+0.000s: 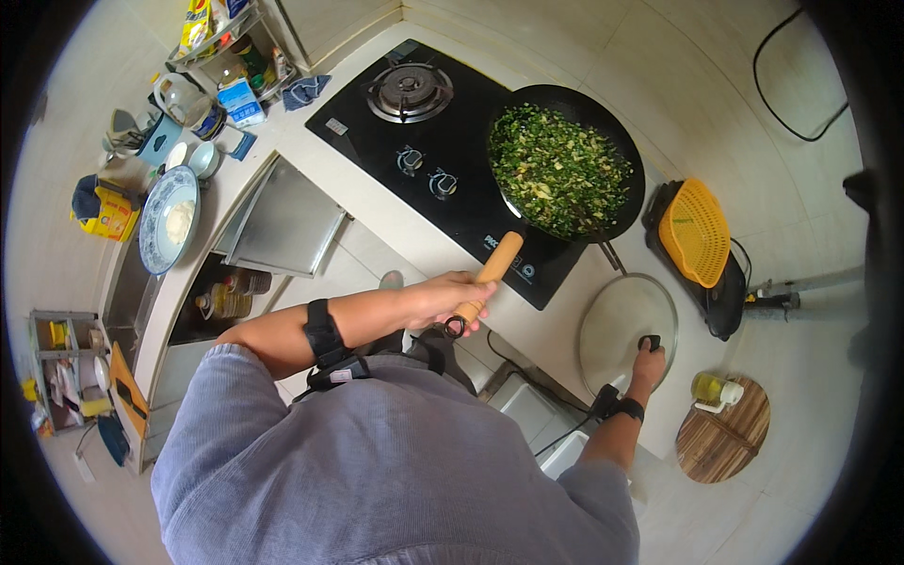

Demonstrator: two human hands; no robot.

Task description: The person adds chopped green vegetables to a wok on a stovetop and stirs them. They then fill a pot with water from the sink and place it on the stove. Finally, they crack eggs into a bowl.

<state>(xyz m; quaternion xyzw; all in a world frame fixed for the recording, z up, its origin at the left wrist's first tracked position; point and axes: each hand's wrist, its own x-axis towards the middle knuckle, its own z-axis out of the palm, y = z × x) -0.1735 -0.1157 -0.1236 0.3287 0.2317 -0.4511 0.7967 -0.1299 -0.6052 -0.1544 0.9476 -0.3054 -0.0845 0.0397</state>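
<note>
My left hand [455, 296] is closed around the wooden handle [503, 258] of a black wok [614, 134]. The wok sits over the right side of the gas cooktop [353, 152], full of chopped green vegetables with yellow, egg-like bits [558, 169]. Out over its near right rim sticks the dark handle of a utensil [611, 256]. To the right, my right hand [648, 364] grips the black knob [650, 342] of a round glass lid [614, 321]. The lid is at the countertop just in front of the wok; whether it rests there or is slightly raised, I cannot tell.
A yellow plastic colander [696, 229] stands on a black appliance [731, 289] at right. Nearby are an oil jug [713, 390] and a round wooden board [727, 438]. At left, a patterned bowl [169, 219] holds white dough or flour. A metal cabinet door [286, 219] hangs open.
</note>
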